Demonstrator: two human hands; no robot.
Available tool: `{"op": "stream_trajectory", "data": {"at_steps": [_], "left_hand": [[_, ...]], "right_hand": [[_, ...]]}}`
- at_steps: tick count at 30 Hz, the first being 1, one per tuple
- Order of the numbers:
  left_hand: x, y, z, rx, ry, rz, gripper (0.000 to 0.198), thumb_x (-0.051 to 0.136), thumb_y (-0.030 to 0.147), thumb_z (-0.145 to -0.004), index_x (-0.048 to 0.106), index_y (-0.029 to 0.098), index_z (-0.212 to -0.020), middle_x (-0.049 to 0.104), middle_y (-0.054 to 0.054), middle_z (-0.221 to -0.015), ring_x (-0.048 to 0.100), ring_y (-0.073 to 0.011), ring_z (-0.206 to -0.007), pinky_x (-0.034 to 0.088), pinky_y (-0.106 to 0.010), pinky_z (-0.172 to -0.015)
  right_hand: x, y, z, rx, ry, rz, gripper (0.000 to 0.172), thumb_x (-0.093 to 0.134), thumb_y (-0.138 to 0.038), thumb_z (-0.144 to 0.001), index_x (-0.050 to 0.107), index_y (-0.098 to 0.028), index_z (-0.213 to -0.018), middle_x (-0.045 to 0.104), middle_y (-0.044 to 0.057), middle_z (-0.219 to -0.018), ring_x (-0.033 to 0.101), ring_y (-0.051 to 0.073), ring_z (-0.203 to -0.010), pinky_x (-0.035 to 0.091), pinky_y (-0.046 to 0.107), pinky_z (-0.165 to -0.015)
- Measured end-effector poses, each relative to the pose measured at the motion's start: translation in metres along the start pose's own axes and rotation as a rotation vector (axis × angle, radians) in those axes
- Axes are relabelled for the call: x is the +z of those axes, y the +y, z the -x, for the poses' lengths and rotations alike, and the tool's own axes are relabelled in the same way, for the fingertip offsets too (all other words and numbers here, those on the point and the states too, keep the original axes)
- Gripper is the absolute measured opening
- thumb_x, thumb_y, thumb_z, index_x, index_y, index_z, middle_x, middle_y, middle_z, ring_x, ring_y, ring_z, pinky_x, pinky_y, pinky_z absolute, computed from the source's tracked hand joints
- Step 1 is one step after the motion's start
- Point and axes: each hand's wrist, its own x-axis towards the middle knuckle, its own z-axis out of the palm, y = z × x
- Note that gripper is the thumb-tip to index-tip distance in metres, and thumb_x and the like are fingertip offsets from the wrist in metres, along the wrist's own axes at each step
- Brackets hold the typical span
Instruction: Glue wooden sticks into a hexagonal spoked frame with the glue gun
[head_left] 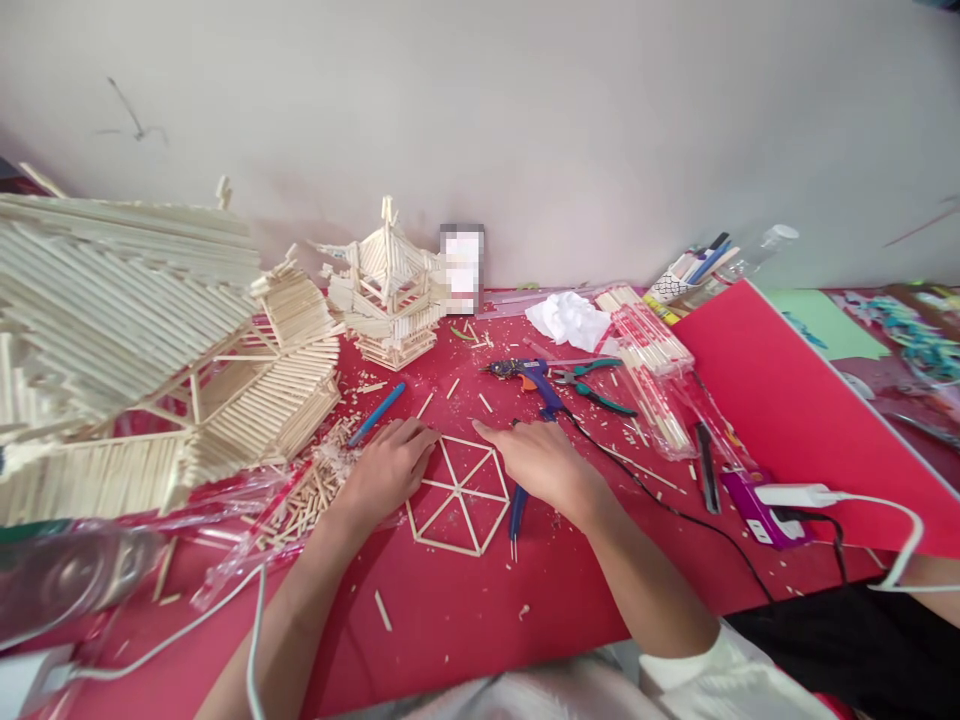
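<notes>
Nearest to the camera a white cable point(255, 620) lies across the red bench point(480, 620), beside the person's two forearms. A little farther, in the middle of the bench, lies the hexagon frame point(457, 495), made of thin pale sticks with spokes that meet in its centre. The left hand point(390, 465) rests palm down at the left far corner of the frame, the fingers half bent and the tips on the sticks; if it pinches one of them I cannot tell. The right hand point(544, 460) lies flat and spread over the right far side, the fingers pointing left, and it has nothing closed in it. Under its wrist a blue tool point(516, 512) lies just beside the frame. Farther away are the glue gun point(536, 380) and the pliers point(592, 385), and at the far left stand the stick models point(225, 370). I judge the frame to be very light and stiff, but fragile at the joints, so a twist or a lift by one spoke may open it. It seems better to take it at two opposite corners, or to slide flat fingers under the rim, with gentle pressure only.
</notes>
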Motion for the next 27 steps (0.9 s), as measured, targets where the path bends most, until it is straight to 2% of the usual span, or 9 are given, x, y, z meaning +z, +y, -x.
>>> {"op": "stream_trajectory", "data": {"at_steps": [3, 9, 11, 15, 18, 21, 27], "left_hand": [[0.0, 0.0, 0.0, 0.0, 0.003, -0.004, 0.025, 0.051, 0.014, -0.102, 0.068, 0.021, -0.119, 0.069, -0.009, -0.114, 0.066, -0.024, -0.102, 0.054, -0.037, -0.09], [0.001, -0.001, 0.0, -0.003, 0.005, 0.019, 0.025, 0.05, 0.014, -0.102, 0.067, 0.021, -0.118, 0.069, -0.009, -0.114, 0.066, -0.0241, -0.102, 0.054, -0.038, -0.092], [0.001, -0.001, 0.0, -0.005, 0.005, 0.024, 0.026, 0.049, 0.014, -0.102, 0.067, 0.021, -0.119, 0.069, -0.009, -0.114, 0.065, -0.024, -0.102, 0.054, -0.038, -0.092], [-0.001, -0.001, -0.001, -0.002, -0.011, 0.013, 0.024, 0.05, 0.014, -0.102, 0.067, 0.021, -0.118, 0.069, -0.009, -0.113, 0.065, -0.0239, -0.103, 0.054, -0.037, -0.092], [-0.001, 0.0, -0.001, 0.0, -0.016, 0.009, 0.025, 0.05, 0.014, -0.102, 0.066, 0.021, -0.119, 0.069, -0.009, -0.114, 0.065, -0.0245, -0.102, 0.054, -0.037, -0.09], [-0.001, 0.0, 0.0, -0.004, -0.003, 0.023, 0.026, 0.049, 0.014, -0.103, 0.067, 0.02, -0.12, 0.069, -0.01, -0.114, 0.065, -0.0253, -0.103, 0.054, -0.038, -0.09], [-0.001, 0.001, 0.0, -0.012, -0.001, 0.028, 0.025, 0.05, 0.013, -0.102, 0.068, 0.021, -0.118, 0.069, -0.01, -0.112, 0.065, -0.0251, -0.101, 0.054, -0.039, -0.09]], "right_hand": [[0.003, 0.004, 0.0, 0.018, 0.006, 0.01, 0.07, 0.04, -0.003, -0.097, 0.043, -0.028, -0.162, 0.08, 0.016, -0.104, 0.077, 0.03, -0.1, 0.051, 0.033, -0.076], [0.006, 0.01, -0.006, 0.035, 0.004, -0.001, 0.079, 0.043, -0.001, -0.095, 0.031, -0.03, -0.167, 0.081, 0.014, -0.104, 0.078, 0.028, -0.097, 0.051, 0.031, -0.078], [0.004, 0.012, -0.006, 0.01, 0.012, -0.019, 0.077, 0.043, -0.001, -0.095, 0.036, -0.03, -0.165, 0.081, 0.014, -0.106, 0.078, 0.027, -0.1, 0.051, 0.03, -0.076], [-0.001, 0.016, -0.007, -0.023, 0.05, -0.072, 0.058, 0.04, -0.009, -0.101, 0.061, -0.032, -0.149, 0.08, 0.012, -0.116, 0.076, 0.026, -0.106, 0.052, 0.032, -0.081], [0.001, 0.017, -0.012, -0.042, 0.104, -0.129, 0.041, 0.043, -0.021, -0.107, 0.071, -0.029, -0.136, 0.079, 0.009, -0.118, 0.075, 0.025, -0.108, 0.051, 0.031, -0.085], [0.006, 0.017, -0.02, -0.072, 0.168, -0.152, 0.029, 0.053, -0.029, -0.106, 0.075, -0.026, -0.125, 0.076, 0.008, -0.119, 0.074, 0.024, -0.103, 0.049, 0.029, -0.08], [0.012, 0.016, -0.031, -0.068, 0.183, -0.145, 0.017, 0.055, -0.024, -0.106, 0.072, -0.02, -0.107, 0.074, 0.008, -0.114, 0.073, 0.021, -0.101, 0.044, 0.026, -0.076]]}}
